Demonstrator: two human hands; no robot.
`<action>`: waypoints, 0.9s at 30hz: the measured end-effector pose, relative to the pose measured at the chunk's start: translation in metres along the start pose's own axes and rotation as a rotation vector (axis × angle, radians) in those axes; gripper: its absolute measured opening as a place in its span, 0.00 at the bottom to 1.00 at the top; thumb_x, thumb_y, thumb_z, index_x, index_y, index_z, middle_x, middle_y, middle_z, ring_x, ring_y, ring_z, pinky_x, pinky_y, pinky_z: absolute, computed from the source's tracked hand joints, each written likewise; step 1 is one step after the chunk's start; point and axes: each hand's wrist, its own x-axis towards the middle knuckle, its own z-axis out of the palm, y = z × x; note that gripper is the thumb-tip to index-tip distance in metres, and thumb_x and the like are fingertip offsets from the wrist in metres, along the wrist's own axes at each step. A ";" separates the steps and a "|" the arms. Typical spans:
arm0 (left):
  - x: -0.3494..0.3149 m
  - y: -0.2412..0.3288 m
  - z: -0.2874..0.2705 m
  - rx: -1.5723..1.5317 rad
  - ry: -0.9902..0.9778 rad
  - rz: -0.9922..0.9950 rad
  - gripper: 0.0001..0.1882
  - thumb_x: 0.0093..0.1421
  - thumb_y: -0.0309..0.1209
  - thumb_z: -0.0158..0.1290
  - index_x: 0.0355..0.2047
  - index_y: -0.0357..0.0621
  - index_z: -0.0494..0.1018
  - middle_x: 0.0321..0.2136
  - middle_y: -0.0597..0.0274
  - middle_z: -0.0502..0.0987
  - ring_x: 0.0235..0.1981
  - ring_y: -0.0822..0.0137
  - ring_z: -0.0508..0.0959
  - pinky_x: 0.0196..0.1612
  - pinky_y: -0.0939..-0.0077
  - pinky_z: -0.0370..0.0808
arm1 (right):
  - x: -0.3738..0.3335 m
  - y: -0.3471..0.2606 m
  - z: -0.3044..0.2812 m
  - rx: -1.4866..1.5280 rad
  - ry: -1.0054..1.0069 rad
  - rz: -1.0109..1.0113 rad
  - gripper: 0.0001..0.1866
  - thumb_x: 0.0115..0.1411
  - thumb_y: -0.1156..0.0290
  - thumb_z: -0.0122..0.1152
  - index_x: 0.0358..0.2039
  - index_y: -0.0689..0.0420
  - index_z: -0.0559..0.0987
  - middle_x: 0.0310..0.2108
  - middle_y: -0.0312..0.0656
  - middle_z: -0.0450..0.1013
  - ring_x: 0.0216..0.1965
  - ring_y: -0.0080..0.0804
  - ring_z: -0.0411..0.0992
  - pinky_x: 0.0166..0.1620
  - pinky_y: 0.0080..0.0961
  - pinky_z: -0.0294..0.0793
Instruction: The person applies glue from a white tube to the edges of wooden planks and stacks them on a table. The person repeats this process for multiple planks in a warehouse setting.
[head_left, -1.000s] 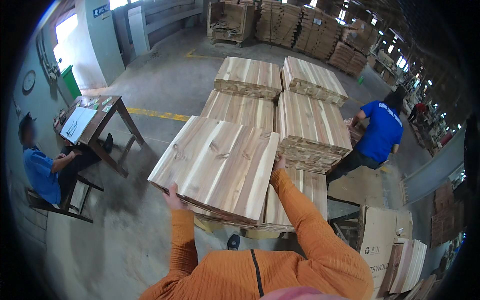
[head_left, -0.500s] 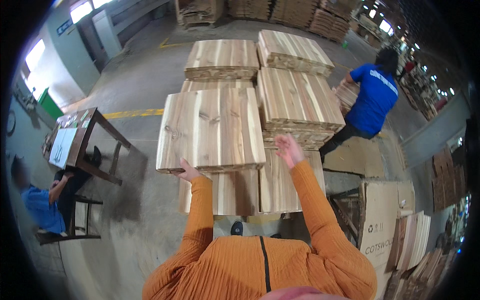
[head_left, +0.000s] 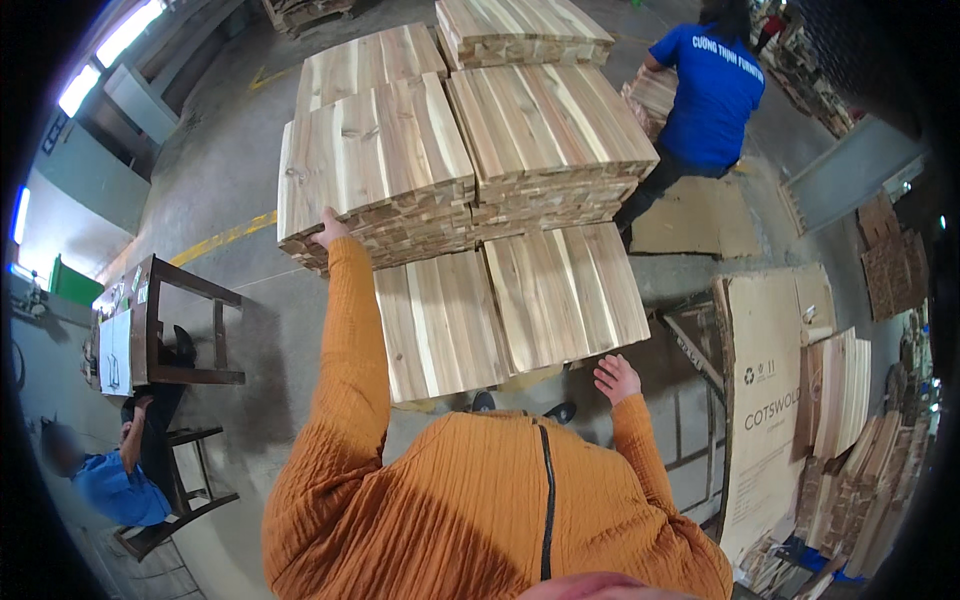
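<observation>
Pale-and-brown striped wooden panels lie in stacks in front of me. At its near edge, the top wooden panel (head_left: 375, 150) of the near-left stack is gripped by my left hand (head_left: 333, 230), thumb on top and the other fingers mostly hidden. This panel rests flush on the layers under it. My right hand (head_left: 618, 380) hangs open and holds nothing, its fingers slightly bent. It is just off the near right corner of a lower panel (head_left: 565, 295). Beside that one lies another low panel (head_left: 440, 325).
Right of the near-left stack stands another panel stack (head_left: 550, 125), with more behind. A person in a blue shirt (head_left: 710, 100) works at the far right. A cardboard sheet (head_left: 765, 400) stands at my right. Someone sits left by a wooden table (head_left: 150, 310).
The panel in my left hand has come down and away from me onto the left stack. My right hand has drawn back from the right stack towards my body.
</observation>
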 end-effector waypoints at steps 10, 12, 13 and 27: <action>-0.028 0.013 0.005 0.372 0.098 0.164 0.48 0.49 0.50 0.57 0.59 0.33 0.45 0.58 0.41 0.53 0.56 0.47 0.61 0.55 0.50 0.63 | 0.030 0.021 0.024 -0.166 -0.075 -0.028 0.19 0.58 0.58 0.52 0.45 0.55 0.71 0.41 0.41 0.73 0.34 0.34 0.74 0.35 0.30 0.72; -0.037 0.012 0.008 0.710 0.371 0.310 0.46 0.47 0.52 0.59 0.55 0.29 0.54 0.57 0.42 0.55 0.60 0.48 0.56 0.56 0.54 0.63 | 0.031 0.030 0.021 -0.174 -0.063 -0.009 0.18 0.58 0.58 0.53 0.45 0.54 0.72 0.40 0.40 0.73 0.34 0.33 0.74 0.34 0.29 0.72; -0.038 0.012 0.008 0.821 0.432 0.356 0.46 0.47 0.52 0.59 0.54 0.30 0.55 0.56 0.42 0.56 0.60 0.49 0.55 0.56 0.54 0.63 | 0.031 0.033 0.018 -0.190 -0.060 -0.005 0.18 0.57 0.58 0.53 0.45 0.53 0.72 0.39 0.39 0.73 0.33 0.32 0.74 0.33 0.29 0.72; -0.008 0.037 -0.010 0.315 0.299 0.077 0.31 0.52 0.45 0.56 0.48 0.34 0.64 0.46 0.46 0.68 0.46 0.52 0.73 0.46 0.61 0.75 | 0.005 0.082 -0.025 -0.378 0.147 0.171 0.19 0.57 0.58 0.56 0.45 0.54 0.71 0.35 0.36 0.73 0.27 0.29 0.72 0.22 0.26 0.66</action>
